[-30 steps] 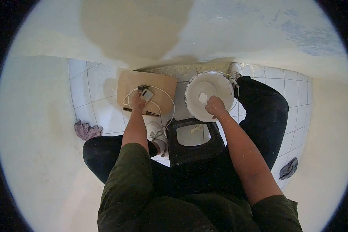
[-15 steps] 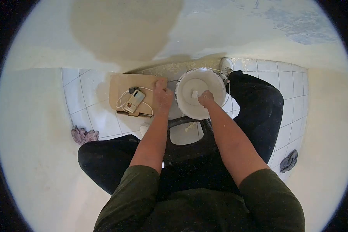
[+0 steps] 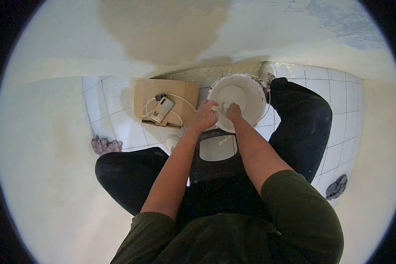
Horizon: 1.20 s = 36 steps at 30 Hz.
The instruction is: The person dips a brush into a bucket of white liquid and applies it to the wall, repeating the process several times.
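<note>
Between my knees a white bucket (image 3: 256, 97) stands on the floor, its rim smeared with dried white material and its bottom whitish. My right hand (image 3: 234, 111) reaches over the near side of the bucket, fingers closed on a small white flat piece (image 3: 225, 107) whose exact kind I cannot make out. At the bucket's left rim is my left hand (image 3: 207, 115), specked with white. Its thumb and forefinger are apart, with nothing visible between them.
Left of the bucket, a flat cardboard box (image 3: 144, 90) carries a phone-like device (image 3: 163, 109) and a white cable (image 3: 180, 97). A black stool (image 3: 213, 169) is beneath me. Crumpled cloths (image 3: 105, 144) (image 3: 337, 187) lie on the white tiles. A patchy wall (image 3: 273, 31) rises ahead.
My left hand has moved right, from beside the cardboard to the bucket's rim, and its fingers have parted. The white piece in my right hand has turned and looks narrower. The view has shifted slightly.
</note>
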Each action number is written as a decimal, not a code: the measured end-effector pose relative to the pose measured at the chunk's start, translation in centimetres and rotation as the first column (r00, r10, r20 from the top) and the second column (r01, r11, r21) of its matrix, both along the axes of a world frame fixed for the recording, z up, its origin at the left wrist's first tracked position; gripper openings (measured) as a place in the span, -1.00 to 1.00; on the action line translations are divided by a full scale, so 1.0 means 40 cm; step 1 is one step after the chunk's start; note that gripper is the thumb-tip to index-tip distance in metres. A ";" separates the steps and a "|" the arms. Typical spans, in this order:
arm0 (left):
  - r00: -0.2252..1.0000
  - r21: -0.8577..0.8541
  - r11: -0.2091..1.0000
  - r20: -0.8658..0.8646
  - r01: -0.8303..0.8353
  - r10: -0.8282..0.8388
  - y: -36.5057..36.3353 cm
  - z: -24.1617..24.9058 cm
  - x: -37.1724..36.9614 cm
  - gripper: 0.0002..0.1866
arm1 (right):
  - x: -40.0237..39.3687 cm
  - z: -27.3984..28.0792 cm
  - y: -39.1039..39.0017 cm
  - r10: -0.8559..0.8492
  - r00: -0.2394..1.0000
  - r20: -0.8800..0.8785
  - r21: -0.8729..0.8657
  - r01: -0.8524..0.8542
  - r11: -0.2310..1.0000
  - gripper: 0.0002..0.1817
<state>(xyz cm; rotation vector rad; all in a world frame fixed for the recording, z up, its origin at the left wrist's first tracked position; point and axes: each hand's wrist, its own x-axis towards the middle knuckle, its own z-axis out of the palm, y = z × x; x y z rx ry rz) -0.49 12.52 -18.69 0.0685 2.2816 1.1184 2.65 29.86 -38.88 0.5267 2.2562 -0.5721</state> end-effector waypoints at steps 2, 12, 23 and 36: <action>0.996 0.024 0.998 0.062 0.060 -0.061 -0.008 -0.018 0.003 -0.61 | -0.016 0.029 -0.009 -0.029 1.000 0.008 0.000 0.029 1.000 -0.64; 0.958 -0.170 0.945 0.117 0.278 -0.261 -0.079 0.114 0.052 -0.51 | -0.064 0.156 -0.007 -0.131 0.985 -0.109 -0.057 0.125 0.991 -0.68; 0.913 -0.266 0.882 -0.015 0.388 -0.407 -0.124 0.460 0.123 -0.46 | -0.079 0.332 0.001 0.200 0.977 0.078 -0.056 -0.196 0.979 -0.62; 0.893 -0.232 0.869 -0.003 0.438 -0.451 -0.112 0.417 0.175 -0.46 | 0.117 0.203 0.010 0.450 0.893 -0.015 -0.129 -0.448 0.885 -0.67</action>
